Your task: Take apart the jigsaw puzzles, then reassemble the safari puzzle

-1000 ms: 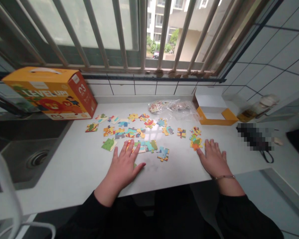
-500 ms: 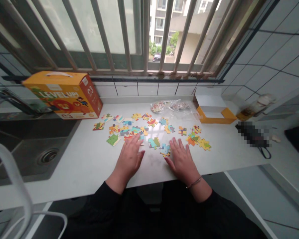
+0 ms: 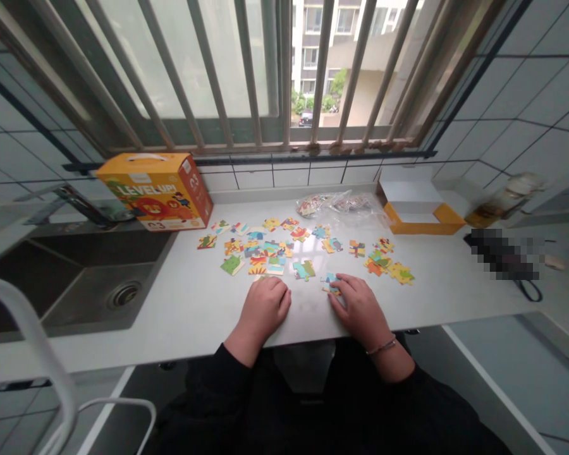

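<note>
On the white counter, many colourful puzzle pieces are lying in a loose spread, and the person's two hands are resting near the front edge of it. The right hand is touching a blue piece at its right side; the thumb and forefinger are standing a little apart there, and from this view one cannot tell whether they are really gripping it. The left hand is lying with its fingers folded inward, and its palm is facing down, so one cannot tell whether it is holding anything. Just beyond its knuckles, one more piece is showing only a narrow strip. Between the hands and a little farther off, a blue-green piece is lying alone. To the left of it, a group of pieces is lying close together, with a green piece beside them. On the right, a yellow piece is touching a small cluster. Behind the pieces, a clear bag is lying near an open box, while an orange box is standing upright at the left, next to the sink.
</note>
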`<state>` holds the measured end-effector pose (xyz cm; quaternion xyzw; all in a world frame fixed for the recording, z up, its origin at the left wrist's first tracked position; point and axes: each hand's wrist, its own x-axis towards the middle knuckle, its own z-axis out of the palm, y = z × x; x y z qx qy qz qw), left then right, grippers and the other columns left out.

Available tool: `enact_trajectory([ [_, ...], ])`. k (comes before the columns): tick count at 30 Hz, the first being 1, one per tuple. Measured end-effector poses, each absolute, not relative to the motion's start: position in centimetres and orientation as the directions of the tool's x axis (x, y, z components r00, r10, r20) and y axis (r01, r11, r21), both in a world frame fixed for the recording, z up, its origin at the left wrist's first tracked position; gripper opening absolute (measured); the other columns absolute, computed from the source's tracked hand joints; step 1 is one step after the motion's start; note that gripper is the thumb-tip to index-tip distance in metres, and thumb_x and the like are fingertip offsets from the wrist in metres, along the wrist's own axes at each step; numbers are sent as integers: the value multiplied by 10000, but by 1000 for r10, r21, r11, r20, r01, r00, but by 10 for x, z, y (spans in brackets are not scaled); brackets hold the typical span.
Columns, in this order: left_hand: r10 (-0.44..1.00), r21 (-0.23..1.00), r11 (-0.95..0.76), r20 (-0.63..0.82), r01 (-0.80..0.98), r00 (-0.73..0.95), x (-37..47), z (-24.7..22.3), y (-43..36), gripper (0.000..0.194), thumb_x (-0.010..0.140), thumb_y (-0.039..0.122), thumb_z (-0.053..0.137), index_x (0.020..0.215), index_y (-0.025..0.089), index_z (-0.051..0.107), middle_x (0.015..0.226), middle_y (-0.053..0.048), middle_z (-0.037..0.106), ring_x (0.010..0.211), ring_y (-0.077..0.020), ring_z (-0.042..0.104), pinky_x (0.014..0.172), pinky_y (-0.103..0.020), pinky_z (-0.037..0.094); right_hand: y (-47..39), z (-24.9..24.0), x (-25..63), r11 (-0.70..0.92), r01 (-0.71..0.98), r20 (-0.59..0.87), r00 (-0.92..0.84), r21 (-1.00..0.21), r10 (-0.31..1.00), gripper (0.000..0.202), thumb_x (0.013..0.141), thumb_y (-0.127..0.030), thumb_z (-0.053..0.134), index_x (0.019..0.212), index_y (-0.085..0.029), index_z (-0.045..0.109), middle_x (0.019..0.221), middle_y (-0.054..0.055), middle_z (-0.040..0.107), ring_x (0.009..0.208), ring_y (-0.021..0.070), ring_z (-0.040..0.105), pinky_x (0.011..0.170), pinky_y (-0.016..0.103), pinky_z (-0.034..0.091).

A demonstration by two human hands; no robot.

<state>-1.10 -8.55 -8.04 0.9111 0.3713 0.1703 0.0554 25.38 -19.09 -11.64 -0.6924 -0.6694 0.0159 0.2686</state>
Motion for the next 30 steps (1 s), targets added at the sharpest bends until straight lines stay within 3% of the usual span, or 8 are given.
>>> enact_trajectory([
  [5,826,164,-539,295,826,480,-14,-80,-89,158,1065,259,563,1013,219,707,1091,-136,761,1077,-333,714,962,-494,536,-191,-116,254,6,914,344,147,-406,927,319,1086,-343,548,1234,-198,790,1383,183,740,1303,346,663,1149,528,538],
  [8,846,173,-492,328,853,422,-13,-83,-89,290,1069,287,571,1308,203,711,1389,-190,737,1307,-372,676,1126,-545,509,-191,-116,253,-14,916,344,164,-400,925,357,1083,-355,539,1279,-175,777,1390,193,733,1297,351,660,1146,530,535],
  [10,821,172,-545,304,820,482,-11,-86,-89,444,1095,327,556,1521,221,626,1603,-186,642,1472,-379,592,1284,-618,389,-191,-115,252,-22,919,340,168,-395,925,388,1077,-383,553,1332,-177,760,1419,195,723,1302,358,659,1148,538,532],
  [12,799,178,-593,251,785,546,-10,-88,-89,496,1118,376,542,1596,251,578,1662,-161,608,1530,-383,547,1359,-702,240,-191,-113,251,-16,923,330,153,-384,932,417,1071,-411,572,1384,-193,742,1461,190,707,1327,361,652,1154,538,526],
  [15,799,219,-599,230,771,556,-10,-90,-87,444,1118,384,558,1532,239,629,1584,-156,673,1492,-379,577,1360,-741,200,-192,-110,250,15,933,302,101,-359,948,418,1072,-408,580,1405,-212,739,1509,171,691,1361,350,639,1178,529,504],
  [19,737,283,-676,263,680,623,-15,-86,-86,220,1087,371,628,1190,211,738,1307,-146,766,1277,-333,677,1197,-561,481,-192,-108,249,29,935,299,84,-354,950,352,1079,-371,570,1320,-215,774,1424,157,732,1314,331,655,1170,502,498],
  [22,666,324,-743,271,586,695,-18,-83,-86,151,1066,357,664,1009,226,711,1167,-111,758,1147,-301,698,1034,-465,550,-193,-107,250,58,925,313,68,-376,947,298,1074,-348,573,1243,-216,780,1317,152,751,1239,329,668,1103,487,525],
  [30,755,344,-656,300,672,583,-16,-86,-85,201,993,266,714,1187,213,712,1316,-131,762,1263,-346,689,1106,-540,519,-191,-113,254,75,894,391,117,-441,913,325,1042,-265,540,1302,-152,699,1278,182,741,1231,335,663,1123,488,525],
])
